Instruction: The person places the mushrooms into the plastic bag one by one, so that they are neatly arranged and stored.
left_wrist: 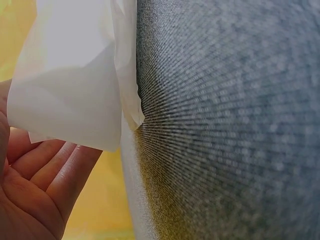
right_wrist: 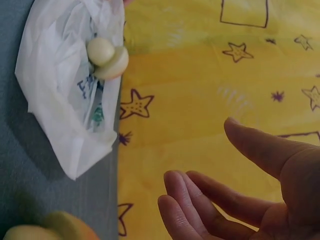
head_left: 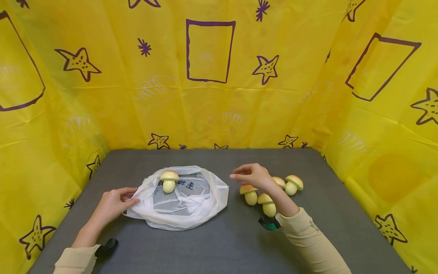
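The left hand pinches the white bag, and only the right wrist view clearly shows the right hand with fingers apart from thumb, mushrooms near them.

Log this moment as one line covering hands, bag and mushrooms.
left hand: holds edge of white bag; right hand: empty, near loose mushrooms; one mushroom: within bag opening; loose mushrooms: on gray table
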`<state>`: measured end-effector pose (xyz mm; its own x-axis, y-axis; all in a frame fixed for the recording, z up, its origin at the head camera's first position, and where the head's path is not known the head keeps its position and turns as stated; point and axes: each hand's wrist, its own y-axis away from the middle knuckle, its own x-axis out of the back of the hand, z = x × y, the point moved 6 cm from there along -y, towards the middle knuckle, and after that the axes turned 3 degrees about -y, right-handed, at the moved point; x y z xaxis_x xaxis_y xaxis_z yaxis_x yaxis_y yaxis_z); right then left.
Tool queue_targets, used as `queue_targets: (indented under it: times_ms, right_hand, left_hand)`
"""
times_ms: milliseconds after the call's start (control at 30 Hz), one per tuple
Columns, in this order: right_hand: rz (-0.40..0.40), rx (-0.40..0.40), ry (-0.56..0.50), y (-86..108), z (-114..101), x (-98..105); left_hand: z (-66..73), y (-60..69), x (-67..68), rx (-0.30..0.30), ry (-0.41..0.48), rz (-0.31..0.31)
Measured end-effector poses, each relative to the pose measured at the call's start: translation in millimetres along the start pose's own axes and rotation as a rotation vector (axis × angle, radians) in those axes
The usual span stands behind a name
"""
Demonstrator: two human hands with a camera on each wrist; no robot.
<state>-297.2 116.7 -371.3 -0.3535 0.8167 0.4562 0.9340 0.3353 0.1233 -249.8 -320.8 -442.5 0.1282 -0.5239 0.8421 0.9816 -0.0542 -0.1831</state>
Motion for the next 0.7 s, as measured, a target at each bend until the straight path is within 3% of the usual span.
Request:
queue_targets:
  times_ms: [167,700]
  right_hand:
    - [0.003,-0.013,-0.028,5.7,12.6,8.8]
    - [0.066,-0.011,0.054,21.8,37.8,34.7]
  left_hand:
    - [1.4,0.4,0.7,-0.004,-0.009,0.009]
    - [-0.4,-0.5,-1.3,-0.008,-0.018,0.01]
